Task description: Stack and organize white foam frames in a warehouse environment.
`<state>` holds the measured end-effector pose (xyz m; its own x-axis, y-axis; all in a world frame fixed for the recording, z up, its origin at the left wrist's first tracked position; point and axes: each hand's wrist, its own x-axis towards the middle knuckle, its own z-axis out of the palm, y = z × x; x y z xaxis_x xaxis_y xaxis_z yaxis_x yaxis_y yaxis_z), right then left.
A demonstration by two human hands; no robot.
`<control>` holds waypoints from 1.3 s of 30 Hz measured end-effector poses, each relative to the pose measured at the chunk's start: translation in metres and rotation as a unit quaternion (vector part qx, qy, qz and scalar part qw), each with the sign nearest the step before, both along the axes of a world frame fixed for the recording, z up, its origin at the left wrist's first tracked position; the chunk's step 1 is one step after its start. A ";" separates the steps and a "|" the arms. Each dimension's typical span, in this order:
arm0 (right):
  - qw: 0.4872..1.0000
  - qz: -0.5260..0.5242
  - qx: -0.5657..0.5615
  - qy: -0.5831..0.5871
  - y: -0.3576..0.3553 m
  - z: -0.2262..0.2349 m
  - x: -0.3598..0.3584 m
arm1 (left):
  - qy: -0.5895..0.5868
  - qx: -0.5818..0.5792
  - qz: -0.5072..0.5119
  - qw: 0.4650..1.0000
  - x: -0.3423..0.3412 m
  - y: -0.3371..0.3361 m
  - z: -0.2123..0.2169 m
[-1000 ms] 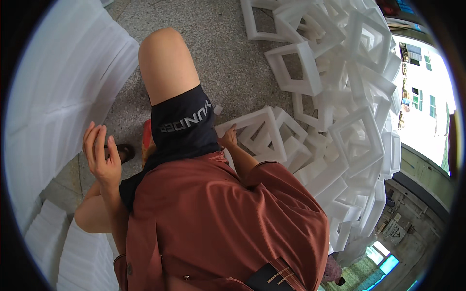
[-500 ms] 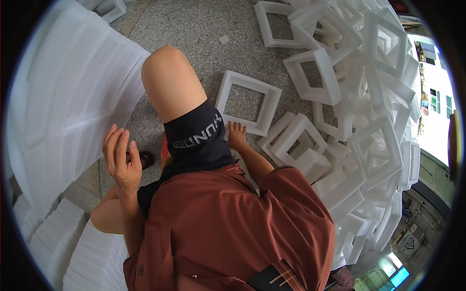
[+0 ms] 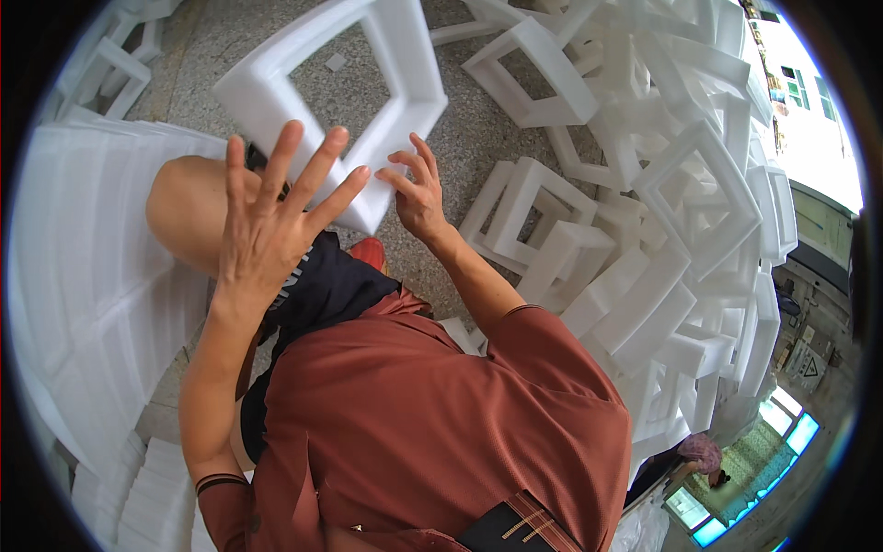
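A white foam frame [image 3: 418, 60], rectangular with an open middle, is tilted up off the floor in front of me, its lower corner toward my body. My left hand [image 3: 267, 216] is open with fingers spread wide, its back showing, in front of the frame's left lower side. My right hand [image 3: 421, 198] is at the frame's lower right edge, fingers bent and apart, the fingertips over the foam; whether they touch it is unclear. No grip on the frame shows in either hand.
A large heap of similar white foam frames [image 3: 699, 198] fills the right side. White foam sheets [image 3: 101, 267] stand stacked on the left. More frames [image 3: 120, 69] lie at the far left. A small white scrap [image 3: 336, 62] lies on the speckled floor. Another person [image 3: 701, 453] is at the lower right.
The foam frame has come up off the floor, moved left and tilted. Both hands have moved up and forward; my left hand has spread its fingers. My knee has swung left.
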<state>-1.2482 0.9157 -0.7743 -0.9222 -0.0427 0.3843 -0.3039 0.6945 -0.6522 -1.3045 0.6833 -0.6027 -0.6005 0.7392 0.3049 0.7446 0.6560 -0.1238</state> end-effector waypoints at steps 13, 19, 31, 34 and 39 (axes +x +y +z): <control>0.674 -0.609 0.103 -0.406 0.167 -0.104 0.081 | 0.021 0.031 -0.016 0.999 -0.024 0.012 0.031; 0.788 -0.371 0.028 -0.490 0.115 -0.093 0.051 | 0.171 0.126 0.045 0.976 -0.025 -0.013 0.093; 0.940 0.131 -0.314 0.031 -0.013 0.215 -0.145 | 0.353 0.115 0.316 0.873 0.045 -0.185 0.207; 0.763 0.357 -0.539 -0.008 -0.097 0.276 -0.161 | 0.344 0.065 0.453 0.820 0.098 -0.245 0.229; 0.530 0.524 -0.649 -0.153 -0.245 0.320 -0.168 | 0.343 0.055 0.546 0.763 0.155 -0.321 0.222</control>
